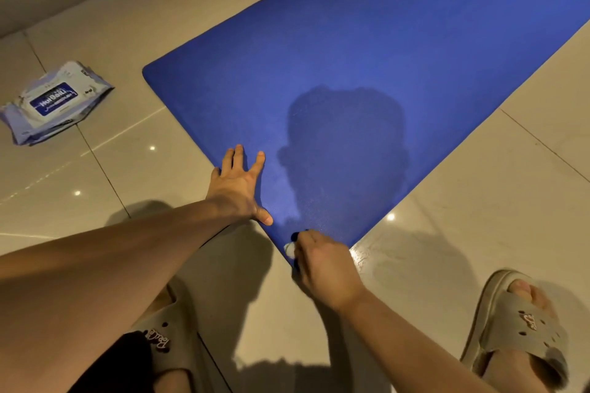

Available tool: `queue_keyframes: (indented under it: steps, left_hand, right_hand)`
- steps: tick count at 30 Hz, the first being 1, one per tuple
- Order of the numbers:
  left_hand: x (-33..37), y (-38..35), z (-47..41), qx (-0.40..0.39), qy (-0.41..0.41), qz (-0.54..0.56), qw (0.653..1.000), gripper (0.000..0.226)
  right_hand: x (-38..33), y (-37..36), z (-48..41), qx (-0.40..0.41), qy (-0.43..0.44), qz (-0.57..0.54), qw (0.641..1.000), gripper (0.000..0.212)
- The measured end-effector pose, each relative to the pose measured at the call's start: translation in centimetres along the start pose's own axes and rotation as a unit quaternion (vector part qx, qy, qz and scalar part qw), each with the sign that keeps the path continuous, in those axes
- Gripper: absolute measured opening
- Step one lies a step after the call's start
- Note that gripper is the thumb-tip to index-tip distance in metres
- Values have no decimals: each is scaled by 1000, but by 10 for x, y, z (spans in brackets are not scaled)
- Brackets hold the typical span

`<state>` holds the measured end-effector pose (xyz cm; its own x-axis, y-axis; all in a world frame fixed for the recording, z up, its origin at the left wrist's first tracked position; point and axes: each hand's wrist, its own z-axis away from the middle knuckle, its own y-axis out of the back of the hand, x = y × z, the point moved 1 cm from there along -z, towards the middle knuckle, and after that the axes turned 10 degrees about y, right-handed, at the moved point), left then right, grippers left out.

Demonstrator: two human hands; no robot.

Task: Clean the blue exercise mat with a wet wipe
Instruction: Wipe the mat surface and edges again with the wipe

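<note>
Only the head view here, looking down at a tiled floor.

Readable stuff first. The pack of wipes lies on the floor off to the left, well apart from everything else. It has a dark blue label with white lettering that looks like "MeiBeiLi", seen upside down, so don't quote me on it. The smaller print on it is too tiny to read. Both beige slippers have little dark markings on top: the left slipper shows some curly script I can't make out, and the right slipper has a small emblem that's just as unreadable.

The blue exercise mat lies flat on the floor. Its long axis runs diagonally from the near end at bottom centre up and away to the top right, where it leaves the picture. There's a head-shaped shadow on the near part.

The left grip is wide, fingers spread and straight, pressing flat on the mat's near short edge and holding nothing. The right grip is at the near corner, fingers curled round the wet wipe. Only a small white wad of it pokes out on the thumb side, touching the mat right at that corner.
</note>
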<state>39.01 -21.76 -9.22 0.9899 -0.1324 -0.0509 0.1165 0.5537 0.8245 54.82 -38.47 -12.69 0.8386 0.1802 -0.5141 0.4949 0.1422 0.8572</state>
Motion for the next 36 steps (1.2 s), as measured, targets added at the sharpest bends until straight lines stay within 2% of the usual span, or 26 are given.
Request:
queue_keyframes:
  steps: [4,7,9,12,14,15,17,19,21,23,25,27,28,30,32,33,35,36]
  left_hand:
    - [-3,-2,-1,2,-3,21,1000,149]
    - [-3,-4,-1,4,-6,18,1000,149]
    - [-3,-4,-2,5,-4,14,1000,150]
    - [-4,-4,-2,3,-6,14,1000,150]
    - [-5,-4,-1,4,-5,16,1000,149]
    - [-4,-3,-1,4,-5,17,1000,149]
    - [-4,-3,-1,3,-3,20,1000,149]
    - [-3,-4,0,4,2,25,1000,149]
    - [-3,-6,-1,5,1,30,1000,149]
    - [-4,-7,-2,7,0,36,999,151]
    - [-5,-8,-3,8,-3,39,999,151]
    - [-5,-9,-3,9,-4,44,999,150]
    - [-5,-9,-3,10,-4,46,999,149]
    - [-6,-9,-4,5,-3,48,999,149]
    - [-6,-10,-3,4,-3,50,999,148]
    - [-6,-10,-3,6,-3,51,999,148]
    - [-5,-11,-4,3,-4,52,999,148]
    - [-5,-11,-4,2,-4,53,999,149]
  right_hand:
    - [50,35,-34,92,-188,23,978,4]
    - [34,28,-40,116,-261,26,958,11]
    - [3,10,-33,76,-218,-1,973,13]
    - [-29,-6,-19,0,-72,-12,997,10]
    - [-8,5,-25,-20,-3,-5,1000,14]
    - [7,13,-30,-15,-4,4,1000,15]
    - [42,35,-44,37,-110,-1,993,11]
    - [61,45,-49,126,-220,-8,967,15]
    - [43,33,-48,141,-258,-21,956,17]
    - [4,12,-41,103,-193,-42,975,15]
    - [-31,-6,-27,30,-56,-24,998,18]
    - [-28,-8,-27,-16,71,10,997,25]
    - [-18,-1,-32,-23,84,14,996,27]
    - [12,13,-45,14,-10,15,1000,23]
    - [49,31,-59,84,-157,8,984,11]
    - [61,37,-63,120,-204,-3,972,13]
    - [60,34,-66,160,-249,0,955,21]
    - [47,29,-65,160,-245,-11,956,24]
